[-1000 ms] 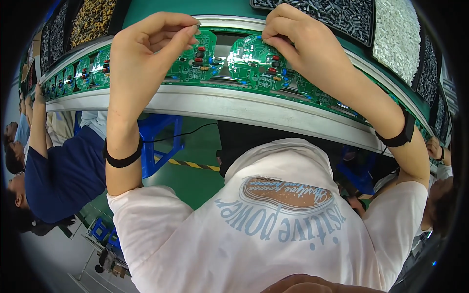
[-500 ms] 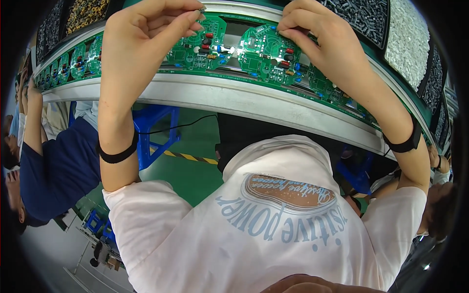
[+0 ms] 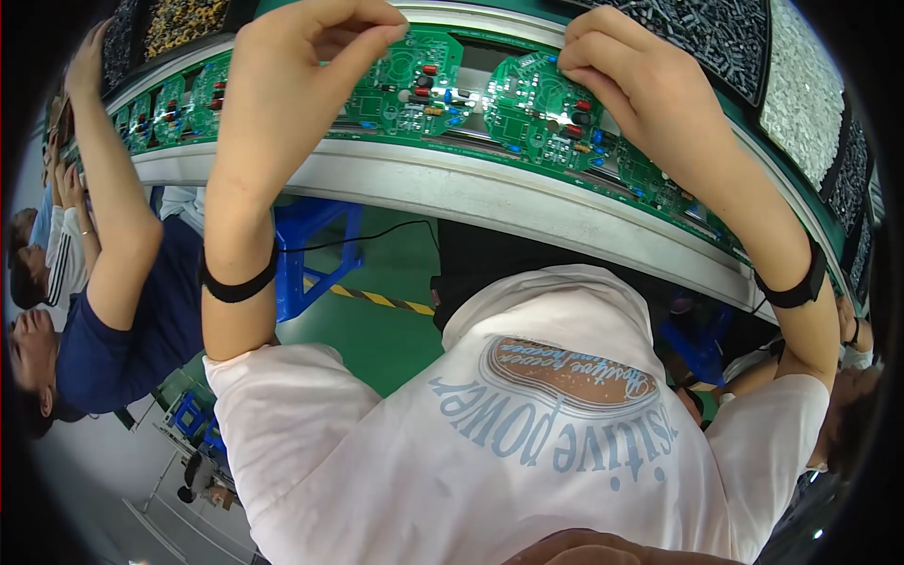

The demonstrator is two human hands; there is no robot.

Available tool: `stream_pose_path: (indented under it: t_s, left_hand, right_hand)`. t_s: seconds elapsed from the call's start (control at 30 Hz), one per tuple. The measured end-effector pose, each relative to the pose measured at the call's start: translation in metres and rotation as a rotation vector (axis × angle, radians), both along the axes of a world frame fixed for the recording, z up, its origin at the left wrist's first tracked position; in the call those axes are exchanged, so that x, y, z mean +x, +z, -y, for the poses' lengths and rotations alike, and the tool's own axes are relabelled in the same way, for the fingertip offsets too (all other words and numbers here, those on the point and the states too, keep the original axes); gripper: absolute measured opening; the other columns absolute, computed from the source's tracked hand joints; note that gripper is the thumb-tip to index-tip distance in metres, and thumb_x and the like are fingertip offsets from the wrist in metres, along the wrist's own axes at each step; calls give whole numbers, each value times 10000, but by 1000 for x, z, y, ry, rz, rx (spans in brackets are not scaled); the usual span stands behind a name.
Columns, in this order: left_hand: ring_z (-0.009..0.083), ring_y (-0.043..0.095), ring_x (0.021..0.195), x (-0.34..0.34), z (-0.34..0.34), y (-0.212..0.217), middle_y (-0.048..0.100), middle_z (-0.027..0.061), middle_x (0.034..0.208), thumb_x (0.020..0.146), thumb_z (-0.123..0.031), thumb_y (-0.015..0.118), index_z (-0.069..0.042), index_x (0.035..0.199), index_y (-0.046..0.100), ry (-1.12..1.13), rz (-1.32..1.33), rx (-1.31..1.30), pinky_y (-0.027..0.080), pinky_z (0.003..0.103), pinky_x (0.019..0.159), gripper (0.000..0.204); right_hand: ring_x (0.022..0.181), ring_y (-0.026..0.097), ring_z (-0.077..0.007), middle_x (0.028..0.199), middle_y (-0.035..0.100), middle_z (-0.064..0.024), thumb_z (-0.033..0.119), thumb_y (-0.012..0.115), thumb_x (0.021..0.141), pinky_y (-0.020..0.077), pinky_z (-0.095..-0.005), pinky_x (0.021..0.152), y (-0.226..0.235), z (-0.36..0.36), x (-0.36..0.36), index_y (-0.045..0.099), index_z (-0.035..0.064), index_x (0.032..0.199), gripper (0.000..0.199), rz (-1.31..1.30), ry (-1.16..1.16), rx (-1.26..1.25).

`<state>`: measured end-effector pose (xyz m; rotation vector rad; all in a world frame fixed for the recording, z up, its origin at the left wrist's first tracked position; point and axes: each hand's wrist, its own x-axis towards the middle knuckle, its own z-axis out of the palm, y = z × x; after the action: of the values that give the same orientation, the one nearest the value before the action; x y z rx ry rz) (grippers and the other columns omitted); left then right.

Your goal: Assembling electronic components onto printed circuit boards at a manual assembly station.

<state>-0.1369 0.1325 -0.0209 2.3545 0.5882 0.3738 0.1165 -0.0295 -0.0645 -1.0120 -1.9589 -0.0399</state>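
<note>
A row of green circuit boards runs along the metal-edged line in front of me. My left hand (image 3: 315, 66) is closed in a pinch above the far edge of one circuit board (image 3: 395, 83); what sits between its fingertips is hidden or too small to name. My right hand (image 3: 650, 80) is also closed, thumb and forefinger together at the far edge of the neighbouring circuit board (image 3: 513, 94), beside a small blue part. I cannot make out what those fingers hold. Red, blue and black components stand on both boards.
Behind the line are a bin of dark parts (image 3: 711, 38), a bin of clear whitish parts (image 3: 800, 99) and a bin of yellow parts (image 3: 184, 26). A pale metal rail (image 3: 452, 184) borders the near side. At left, a co-worker's arm (image 3: 113, 179) reaches toward the bins.
The whole view has shifted slightly to the right. My left fingers have drawn closer together, and the small dark piece at their tips no longer shows. The co-worker's arm at left has risen toward the bins.
</note>
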Motion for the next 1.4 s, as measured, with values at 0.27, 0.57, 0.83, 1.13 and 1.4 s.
stream_pose_path:
  t_s: [0.27,0.57,0.83,1.13,1.4]
  left_hand:
    - [199,627,658,24,21,16,650,112,800,877,-27,739,29,903,722,148,-112,99,487,292,609,64]
    - [195,631,657,23,17,10,652,116,817,871,-35,752,23,905,725,161,-122,85,485,291,604,72]
    - [108,681,801,11,8,-9,751,42,929,936,-79,716,-15,1019,736,57,-87,170,531,248,748,106]
    - [121,683,792,12,14,-11,744,44,912,927,-82,725,-22,1003,736,100,-62,190,532,253,732,98]
    - [143,678,764,13,19,-10,731,49,896,914,-86,732,-33,986,730,78,-90,264,527,268,711,89]
  right_hand:
    - [868,683,-271,1085,627,-54,32,690,870,580,-338,717,23,19,-3,629,43,999,143,331,-232,-393]
    - [811,675,-260,1026,615,-58,21,679,832,569,-342,671,28,19,-9,628,50,1003,181,419,-248,-423]
    - [804,674,-276,999,618,-68,31,678,859,567,-354,674,24,17,-4,630,46,1016,165,370,-219,-430]
    - [850,692,-285,1005,638,-88,54,666,928,570,-344,712,34,22,-2,651,53,1079,152,269,-201,-508]
    - [795,659,-255,1003,630,-95,66,676,928,530,-341,671,94,33,9,669,-24,985,108,293,-357,-618]
